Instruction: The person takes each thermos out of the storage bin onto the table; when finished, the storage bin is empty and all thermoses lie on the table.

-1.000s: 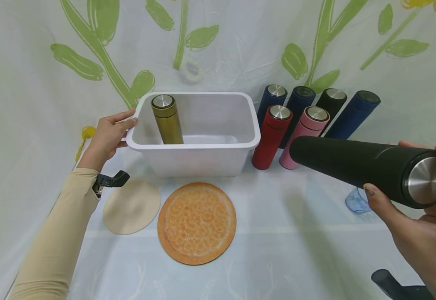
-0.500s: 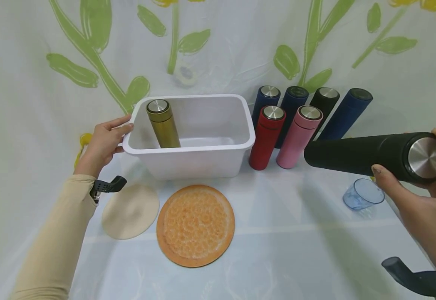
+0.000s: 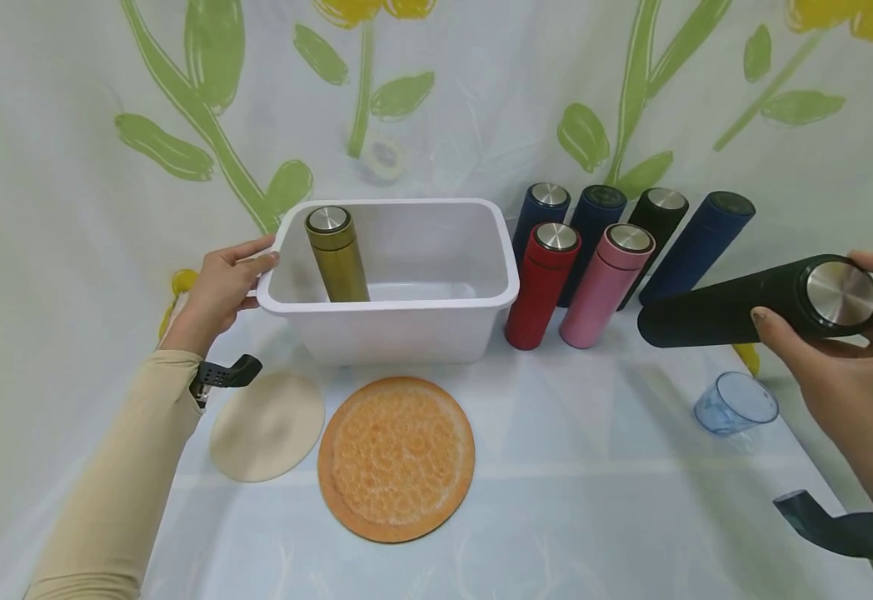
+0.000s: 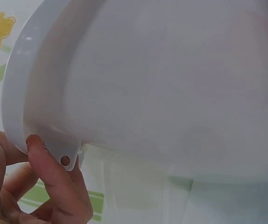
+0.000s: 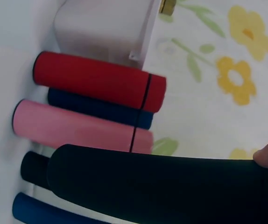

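Note:
My left hand point(image 3: 215, 287) grips the left rim of a white plastic tub point(image 3: 399, 333). In the left wrist view, the fingers point(image 4: 54, 186) curl at the tub's rim, beside a small tab with a hole. A gold thermos bottle point(image 3: 341, 267) leans inside the tub's left end. My right hand point(image 3: 856, 375) holds a black thermos bottle point(image 3: 736, 308) near its steel-topped lid. That bottle lies almost level in the air, base pointing left, its shadow on the table below. In the right wrist view, the black bottle point(image 5: 162, 182) overlaps the standing bottles.
Right of the tub stand a red bottle point(image 3: 541, 292), a pink bottle point(image 3: 605, 287), a black one point(image 3: 657, 218) and several blue ones point(image 3: 699, 246). A blue glass point(image 3: 736, 404) is near the right table edge. A brown round mat point(image 3: 396, 458) and a beige disc point(image 3: 267, 429) lie in front.
My right hand has carried the black bottle rightward and farther from the head camera, uncovering the glass and more of the pink bottle. My left hand keeps its grip on the tub.

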`<state>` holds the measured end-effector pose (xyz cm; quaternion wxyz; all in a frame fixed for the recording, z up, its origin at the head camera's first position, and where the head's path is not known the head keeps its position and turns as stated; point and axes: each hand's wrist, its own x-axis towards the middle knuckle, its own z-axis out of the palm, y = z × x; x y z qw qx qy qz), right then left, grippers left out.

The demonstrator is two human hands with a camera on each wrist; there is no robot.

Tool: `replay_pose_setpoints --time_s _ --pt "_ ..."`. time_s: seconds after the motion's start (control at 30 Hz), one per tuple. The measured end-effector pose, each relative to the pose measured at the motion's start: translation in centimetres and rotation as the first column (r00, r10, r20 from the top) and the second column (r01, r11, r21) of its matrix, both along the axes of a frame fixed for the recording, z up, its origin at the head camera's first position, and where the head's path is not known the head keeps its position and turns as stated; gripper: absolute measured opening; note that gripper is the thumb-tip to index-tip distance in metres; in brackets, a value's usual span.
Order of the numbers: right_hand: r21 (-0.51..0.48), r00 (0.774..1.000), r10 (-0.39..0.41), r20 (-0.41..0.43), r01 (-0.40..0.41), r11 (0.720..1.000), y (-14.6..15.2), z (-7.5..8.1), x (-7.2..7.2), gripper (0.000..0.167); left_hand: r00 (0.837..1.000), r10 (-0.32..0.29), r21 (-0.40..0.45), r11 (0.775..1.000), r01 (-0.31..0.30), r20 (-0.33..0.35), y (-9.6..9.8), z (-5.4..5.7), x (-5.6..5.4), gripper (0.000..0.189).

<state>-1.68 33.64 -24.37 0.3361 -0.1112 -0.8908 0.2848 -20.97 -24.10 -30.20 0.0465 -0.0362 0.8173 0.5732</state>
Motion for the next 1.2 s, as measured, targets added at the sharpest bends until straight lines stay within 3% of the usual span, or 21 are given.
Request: replay_pose_setpoints --time_s 0.1,0.3,0.5,0.97,1.2 --pt "-0.008 1.0 0.018 -0.005 -0.018 1.0 0.5 -0.3 -0.9 0.077 1.0 0.0 0.003 1.0 0.0 -0.008 -0.1 -0.1 0.0 0.059" --pt "0.005 0.98 0.129 -0.151 -0.13 0.992 1.2 -0.9 -3.1 0.069 1.0 0.005 0.005 1.0 -0.005 -0.01 -0.2 -0.1 0.1 0.059" --pt "0.032 0.967 0.149 -0.209 -0.145 0.989 1.7 -1.7 -5.0 0.066 1.0 0.001 -0.001 1.0 -0.001 -0.005 -0.2 -0.1 0.1 0.059" --pt "-0.035 0.981 0.128 -0.144 -0.134 0.99 2.0 -3.8 -8.5 0.068 1.0 -0.003 -0.024 1.0 0.002 -0.017 0.0 0.1 0.0 0.06" --pt "-0.029 0.99 0.126 -0.056 -0.127 0.991 2.1 -4.7 -9.5 0.068 1.0 -0.006 -0.019 1.0 0.006 -0.005 0.0 -0.1 0.1 0.06"
